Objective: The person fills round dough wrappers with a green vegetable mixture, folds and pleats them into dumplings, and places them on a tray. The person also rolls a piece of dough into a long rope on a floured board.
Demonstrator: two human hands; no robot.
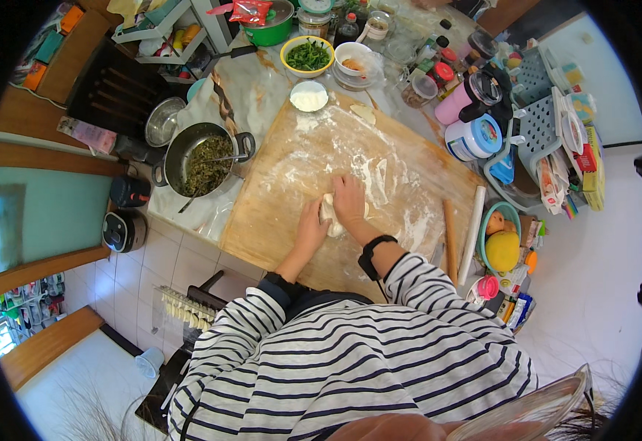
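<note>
A piece of pale dough [329,216] lies on a floured wooden board [276,165], between my two hands. My left hand [312,227] rests against the dough's left side, its fingers bent around the edge. My right hand [349,198] presses on the dough from the right, fingers pointing away from me. A bit of dough shows just right of that hand. A bowl of white flour [308,96] stands at the board's far edge. The wooden rolling pin [450,242] lies on the board's right side, beside a white roll [472,234].
A pot [173,160] of chopped dark green filling stands left of the board. Beyond the board are a bowl of greens [307,57], a white bowl [353,59] and several jars. A white tub [472,138] and a green fruit basket [483,237] stand at the right.
</note>
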